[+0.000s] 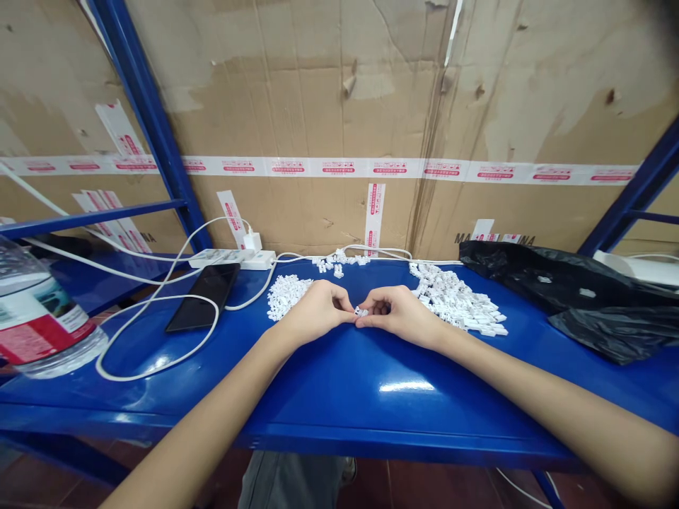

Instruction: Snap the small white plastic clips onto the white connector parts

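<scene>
Both hands meet over the middle of the blue table, fingertips nearly touching. A small white plastic piece sits between them. My right hand pinches it between thumb and fingers. My left hand is closed in a pinch at the piece's left end; whether it holds a second part is too small to tell. Beside my left hand lies a heap of tiny white pieces. A bigger heap of longer white pieces spreads behind my right hand. A few joined-looking white pieces lie at the back.
On the left are a dark phone, a power strip with looped white cable, and a large water bottle. A black plastic bag lies on the right. Taped cardboard stands behind the table, between blue posts.
</scene>
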`<state>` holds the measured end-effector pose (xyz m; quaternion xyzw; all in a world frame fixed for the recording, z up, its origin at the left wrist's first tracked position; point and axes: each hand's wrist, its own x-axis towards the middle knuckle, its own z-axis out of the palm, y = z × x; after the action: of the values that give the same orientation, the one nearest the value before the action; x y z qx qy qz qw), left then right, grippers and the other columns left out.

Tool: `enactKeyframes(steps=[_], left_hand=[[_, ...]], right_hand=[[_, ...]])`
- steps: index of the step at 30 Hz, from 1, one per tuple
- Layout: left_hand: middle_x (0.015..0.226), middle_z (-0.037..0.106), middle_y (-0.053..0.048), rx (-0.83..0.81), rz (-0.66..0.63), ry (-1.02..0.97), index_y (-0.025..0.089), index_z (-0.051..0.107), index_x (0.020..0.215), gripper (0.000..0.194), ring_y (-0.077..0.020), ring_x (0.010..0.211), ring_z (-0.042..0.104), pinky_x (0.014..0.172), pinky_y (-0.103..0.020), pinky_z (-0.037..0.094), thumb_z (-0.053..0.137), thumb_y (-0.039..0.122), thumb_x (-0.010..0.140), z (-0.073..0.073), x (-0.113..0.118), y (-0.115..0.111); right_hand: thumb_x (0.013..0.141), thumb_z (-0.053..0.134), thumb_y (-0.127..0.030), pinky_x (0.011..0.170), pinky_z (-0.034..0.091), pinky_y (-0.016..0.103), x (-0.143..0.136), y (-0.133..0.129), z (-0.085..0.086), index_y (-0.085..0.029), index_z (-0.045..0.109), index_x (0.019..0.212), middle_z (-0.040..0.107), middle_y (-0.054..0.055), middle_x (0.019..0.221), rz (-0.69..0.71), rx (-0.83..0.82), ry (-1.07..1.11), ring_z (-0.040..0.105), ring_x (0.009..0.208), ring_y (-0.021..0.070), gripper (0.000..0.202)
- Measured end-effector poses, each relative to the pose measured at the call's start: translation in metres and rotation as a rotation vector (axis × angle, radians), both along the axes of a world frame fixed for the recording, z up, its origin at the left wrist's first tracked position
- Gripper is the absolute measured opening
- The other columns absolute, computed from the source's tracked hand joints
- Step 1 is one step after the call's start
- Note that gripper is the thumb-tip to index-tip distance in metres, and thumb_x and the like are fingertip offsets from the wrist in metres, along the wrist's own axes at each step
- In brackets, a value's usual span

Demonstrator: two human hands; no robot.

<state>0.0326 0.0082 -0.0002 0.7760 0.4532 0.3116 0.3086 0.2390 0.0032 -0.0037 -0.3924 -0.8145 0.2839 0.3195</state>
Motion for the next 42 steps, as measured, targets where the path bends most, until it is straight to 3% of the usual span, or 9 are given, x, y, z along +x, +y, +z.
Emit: enactKeyframes(steps=[26, 36, 42], left_hand=[[0.072, 0.074, -0.003, 0.059, -0.045, 0.094, 0.017, 0.075, 0.069, 0.011, -0.0179, 0.069, 0.066, 0.063, -0.028, 0.046, 0.069, 0.023, 0.077, 0.0028, 0.0032, -0.0052], [0.066, 0.060, 0.002, 0.158, -0.062, 0.209, 0.019, 0.064, 0.077, 0.005, -0.0137, 0.059, 0.052, 0.056, -0.026, 0.038, 0.063, 0.020, 0.081, -0.0020, 0.0036, -0.0029], [0.078, 0.061, 0.000, 0.271, -0.120, 0.252, 0.020, 0.061, 0.088, 0.004, -0.0153, 0.069, 0.054, 0.062, -0.028, 0.039, 0.060, 0.019, 0.083, -0.0044, 0.0015, -0.0037]], right_hand=[[0.079, 0.081, -0.045, 0.060, 0.044, 0.027, 0.0014, 0.0010, -0.0022, -0.018, 0.074, 0.083, 0.069, 0.001, 0.073, 0.000, 0.016, -0.008, 0.059, 0.065, 0.0147, 0.028], [0.080, 0.080, -0.044, 0.059, 0.043, 0.026, 0.0010, 0.0030, -0.0043, -0.017, 0.072, 0.082, 0.066, 0.000, 0.072, -0.014, 0.035, -0.003, 0.057, 0.064, 0.0141, 0.028], [0.078, 0.082, -0.048, 0.059, 0.041, 0.026, 0.0030, 0.0066, -0.0067, -0.017, 0.071, 0.080, 0.065, 0.001, 0.075, -0.027, 0.068, -0.030, 0.054, 0.065, 0.0135, 0.032]])
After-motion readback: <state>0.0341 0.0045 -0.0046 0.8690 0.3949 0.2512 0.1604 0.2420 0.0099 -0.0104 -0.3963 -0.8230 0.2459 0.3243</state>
